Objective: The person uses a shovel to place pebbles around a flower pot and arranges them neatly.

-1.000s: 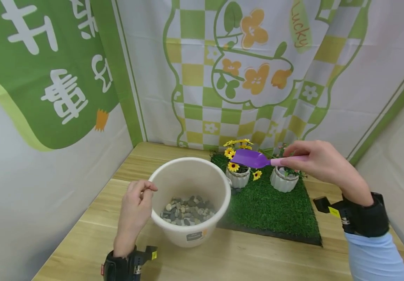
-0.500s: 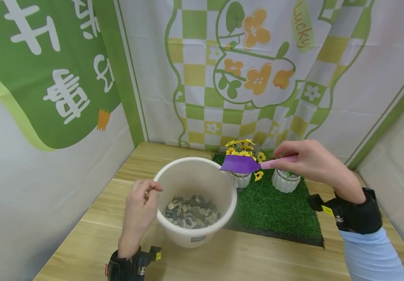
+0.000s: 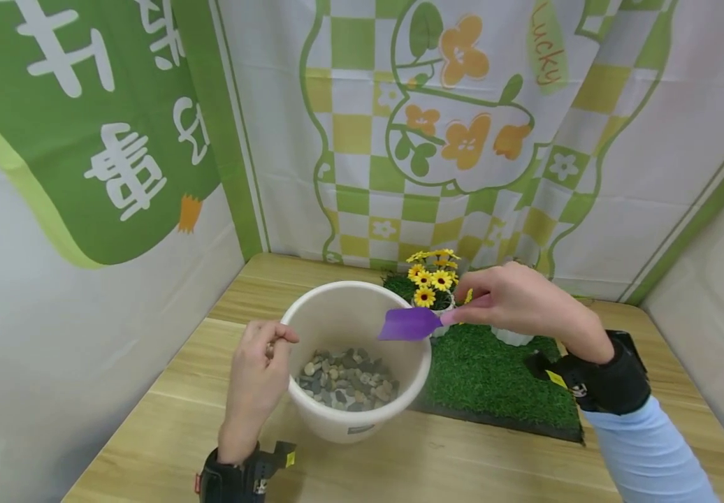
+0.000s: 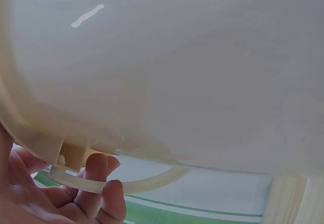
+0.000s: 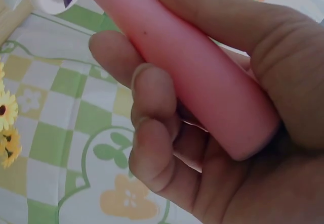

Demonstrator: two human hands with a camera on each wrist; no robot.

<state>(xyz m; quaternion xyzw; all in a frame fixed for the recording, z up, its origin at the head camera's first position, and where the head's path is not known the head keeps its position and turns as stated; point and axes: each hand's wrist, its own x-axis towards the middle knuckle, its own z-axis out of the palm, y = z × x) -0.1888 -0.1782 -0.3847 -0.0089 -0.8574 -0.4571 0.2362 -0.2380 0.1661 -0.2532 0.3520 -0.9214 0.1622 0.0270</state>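
Note:
A white bucket (image 3: 343,418) stands on the wooden table, with grey and tan pebbles (image 3: 344,381) in its bottom. My left hand (image 3: 258,381) is at the bucket's left rim; the left wrist view shows its fingers curled round the pale bail handle (image 4: 152,182) under the rim. My right hand (image 3: 519,300) grips the pink handle (image 5: 187,67) of a small trowel, its fingers wrapped round it in the right wrist view. The trowel's purple blade (image 3: 409,324) hangs over the right side of the bucket's mouth, pointing left.
A square of artificial turf (image 3: 507,381) lies right of the bucket. On it stand a pot of yellow flowers (image 3: 434,279) and a second white pot (image 3: 513,337), partly behind my right hand. Printed curtains (image 3: 362,140) enclose the table (image 3: 450,454).
My right hand has carried the trowel left and down, from over the flowerpots to over the bucket. The left hand keeps its place at the rim; the view has shifted slightly.

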